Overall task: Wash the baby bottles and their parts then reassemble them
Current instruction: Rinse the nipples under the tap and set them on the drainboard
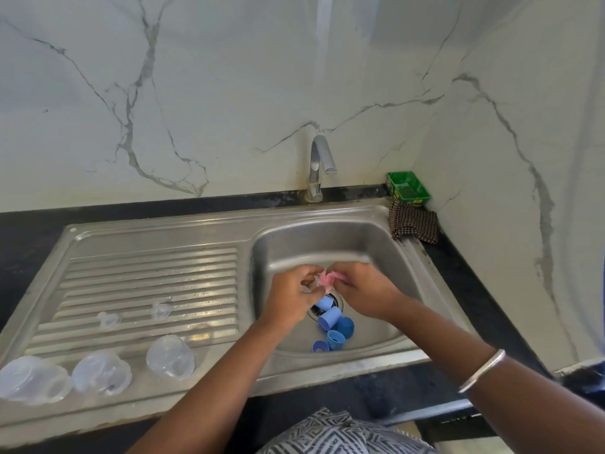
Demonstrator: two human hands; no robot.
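Marble-patterned wall (229, 93) behind and to the right. Black counter (29, 231) carrying a steel sink (229, 221) with a ribbed draining board (147, 283) on the left and a basin (376, 244) on the right. Curved tap (319, 165) at the back rim, spout over the basin. Three clear bottles (101, 376) lying along the near edge of the draining board, side by side. Checked cloth (413, 221) at the basin's back right corner, draped over the rim, with a green tub (407, 187) just behind it against the wall. Left hand (294, 296) and right hand (363, 290) close together above the drain, fingers of both curled and pinching a small pink scrubber (326, 279) between them; something clear and small seemingly pinched in the left fingers too, too blurred to name. Silver bangle (481, 371) on the right forearm. Five blue caps and rings (334, 326) clustered on the basin floor, on and just in front of the drain, below the hands. Two small clear teats (162, 310) on the ribs of the draining board, apart from each other, above the bottles.
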